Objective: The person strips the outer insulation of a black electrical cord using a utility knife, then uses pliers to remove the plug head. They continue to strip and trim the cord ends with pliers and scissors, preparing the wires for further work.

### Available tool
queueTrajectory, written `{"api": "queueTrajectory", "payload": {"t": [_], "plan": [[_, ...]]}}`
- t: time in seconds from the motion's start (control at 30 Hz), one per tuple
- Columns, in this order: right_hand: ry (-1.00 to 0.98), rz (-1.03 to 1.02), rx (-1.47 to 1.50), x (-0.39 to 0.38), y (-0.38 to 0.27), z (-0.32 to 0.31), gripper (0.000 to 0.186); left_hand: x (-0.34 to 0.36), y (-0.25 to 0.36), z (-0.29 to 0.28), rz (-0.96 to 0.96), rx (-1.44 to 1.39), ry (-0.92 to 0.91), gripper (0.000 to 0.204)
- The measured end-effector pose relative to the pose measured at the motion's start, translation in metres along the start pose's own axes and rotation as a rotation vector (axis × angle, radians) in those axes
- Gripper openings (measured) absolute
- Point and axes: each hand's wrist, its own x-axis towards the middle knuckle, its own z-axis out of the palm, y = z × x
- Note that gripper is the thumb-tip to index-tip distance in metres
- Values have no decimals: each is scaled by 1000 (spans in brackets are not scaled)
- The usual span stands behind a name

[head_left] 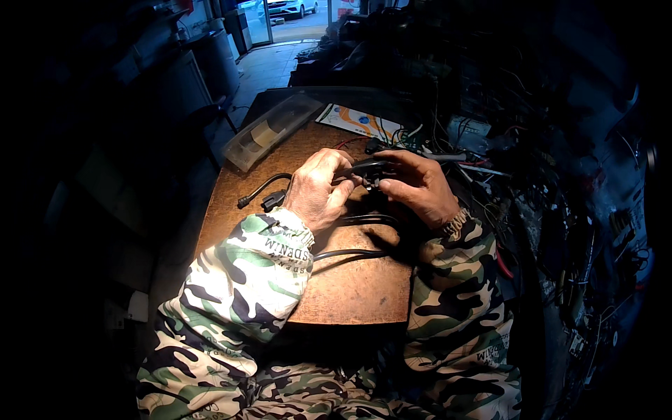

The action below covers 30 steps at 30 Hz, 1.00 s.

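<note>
Over the middle of a brown wooden tabletop [343, 294], both my hands come together on a black cable [371, 165]. My left hand [318, 187] pinches it from the left, the fingers curled and the thumb pressed in. From the right, my right hand [420, 183] grips the same cable between thumb and fingers. A small dark piece sits between the fingertips, too shadowed to make out. Beside my left hand lie a black connector [273, 201] and a bent black cable end [260, 187]. More black cable [353, 252] loops across the wood below my hands.
A clear plastic box [271, 133] stands at the table's far left. Beyond my hands lies a white and orange printed sheet [357, 120]. Tangled wires and a green circuit board [418, 143] crowd the right side. A tiled floor [269, 66] leads to a glass doorway.
</note>
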Motion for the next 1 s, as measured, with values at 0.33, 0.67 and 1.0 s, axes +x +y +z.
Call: {"api": "queueTrajectory", "payload": {"t": [0.33,0.67,1.0], "plan": [[103,96,50,4,15,3,39,20,-23,-74,-228,-286,-111,24],[307,144,-109,6,32,-8,34,-18,-24,-126,-627,534,-302,25],[410,105,-195,-1,39,-21,25,-20,-37,-125,-673,666,-522,38]]}}
